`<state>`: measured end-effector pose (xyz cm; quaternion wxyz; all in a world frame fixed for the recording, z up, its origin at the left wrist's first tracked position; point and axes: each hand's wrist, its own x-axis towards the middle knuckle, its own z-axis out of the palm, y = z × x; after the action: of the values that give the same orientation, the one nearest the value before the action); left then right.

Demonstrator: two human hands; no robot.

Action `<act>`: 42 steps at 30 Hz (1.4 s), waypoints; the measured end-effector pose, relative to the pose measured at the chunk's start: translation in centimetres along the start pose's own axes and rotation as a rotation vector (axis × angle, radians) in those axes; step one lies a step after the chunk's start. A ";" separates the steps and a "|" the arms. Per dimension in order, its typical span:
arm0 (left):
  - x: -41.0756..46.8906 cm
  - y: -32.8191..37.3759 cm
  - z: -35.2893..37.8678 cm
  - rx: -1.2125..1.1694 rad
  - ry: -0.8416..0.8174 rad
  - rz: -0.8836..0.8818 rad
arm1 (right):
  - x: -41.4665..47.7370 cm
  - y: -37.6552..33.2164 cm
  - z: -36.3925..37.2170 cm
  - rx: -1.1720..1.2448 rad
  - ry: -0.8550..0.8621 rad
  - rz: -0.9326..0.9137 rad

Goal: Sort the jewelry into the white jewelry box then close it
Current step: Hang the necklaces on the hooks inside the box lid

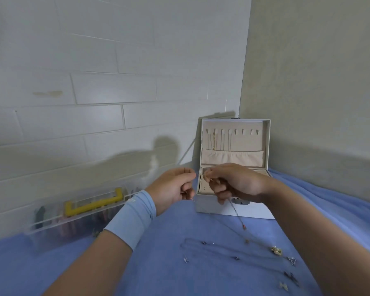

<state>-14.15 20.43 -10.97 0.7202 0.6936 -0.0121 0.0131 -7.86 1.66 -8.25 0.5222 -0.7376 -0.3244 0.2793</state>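
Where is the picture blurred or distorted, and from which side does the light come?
Head view: the clear plastic case is smeared by blur, the white jewelry box sharper, the necklace faint; the wall's tile lines bend, a wide-angle effect; the shadow of the left hand and right hand holding it falls leftward on that wall, suggesting light from the right.

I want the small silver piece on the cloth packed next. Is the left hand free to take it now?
Probably not yet: the left hand pinches the chain that the right hand also holds. Otherwise the way looks free; the silver piece lies uncovered on the blue cloth.
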 end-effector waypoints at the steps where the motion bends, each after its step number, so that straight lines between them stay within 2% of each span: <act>1: -0.1 0.2 -0.1 0.026 0.001 0.018 | -0.1 -0.2 -0.1 0.013 0.017 0.000; 4: -0.6 0.9 -0.4 0.120 -0.017 0.091 | -0.7 -0.6 -0.8 -0.028 0.065 -0.041; 8: -1.2 1.6 -0.9 0.180 -0.070 0.090 | -1.5 -1.3 -1.7 -0.022 0.070 -0.082; 12: -1.7 3.0 -1.2 0.645 0.014 0.143 | -2.3 -1.7 -2.6 -0.046 0.090 -0.065; 13: -1.8 3.3 -1.1 0.693 0.034 0.160 | -2.5 -1.8 -2.8 -0.055 0.089 -0.060; 16: -1.8 4.2 -1.0 0.686 0.092 0.255 | -2.8 -1.9 -3.4 -0.048 0.077 -0.077; 22: 0.9 6.0 0.9 0.491 0.199 0.471 | -2.1 -2.3 -5.5 0.119 0.156 -0.224; 27: 5.2 8.0 3.0 0.473 0.204 0.533 | -1.4 -2.9 -8.2 0.131 0.328 -0.222; 30: 8.5 8.8 4.0 0.546 0.184 0.534 | -0.8 -2.9 -10.4 0.047 0.408 -0.212; 37: 15.8 7.9 6.0 0.725 0.277 0.464 | 2.9 -1.4 -15.1 -0.032 0.772 -0.200; 42: 19.5 6.4 7.5 0.703 0.329 0.302 | 7.1 0.9 -16.6 -0.084 1.043 -0.233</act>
<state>5.14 13.20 -3.62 0.4218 0.8764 0.0068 0.2324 9.26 -2.93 -4.70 0.6117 -0.7578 -0.1123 -0.1973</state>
